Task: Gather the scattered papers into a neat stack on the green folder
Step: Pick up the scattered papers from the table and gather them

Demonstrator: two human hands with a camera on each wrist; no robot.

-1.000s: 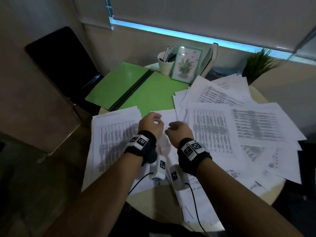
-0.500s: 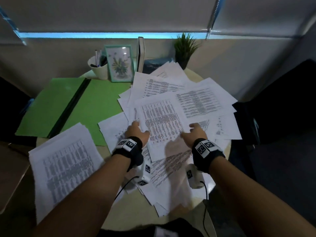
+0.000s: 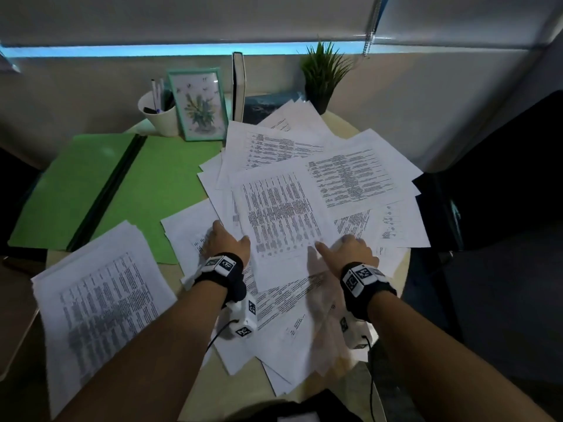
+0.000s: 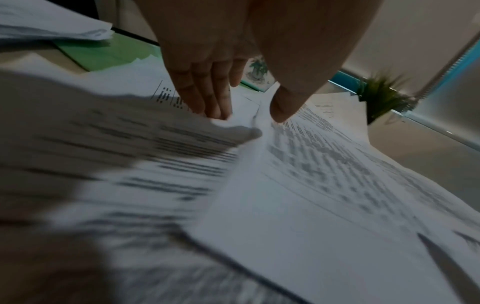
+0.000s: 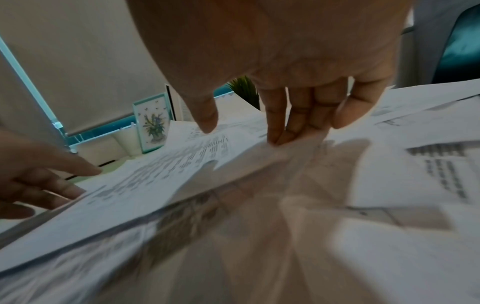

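Observation:
The open green folder [image 3: 158,184] lies at the table's left. A pile of printed papers [image 3: 100,293] sits in front of it, overlapping its near corner. Scattered papers [image 3: 359,178] cover the middle and right. On top lies a printed sheet [image 3: 280,214]. My left hand [image 3: 228,236] is at its lower left edge, fingers [image 4: 213,102] straight on the paper beneath and thumb over the sheet. My right hand [image 3: 335,243] is at its lower right edge, fingertips [image 5: 283,131] touching that raised edge and thumb above the sheet. Neither hand plainly pinches it.
At the back stand a white pen cup [image 3: 160,117], a framed flower picture [image 3: 199,105], an upright book [image 3: 239,86] and a small potted plant [image 3: 324,71]. Some papers hang over the round table's near and right rim [image 3: 405,269]. Dark chairs flank both sides.
My hands were close together a second ago and have moved apart to either side of the top printed sheet. The head view has swung right, so the folder now sits further left.

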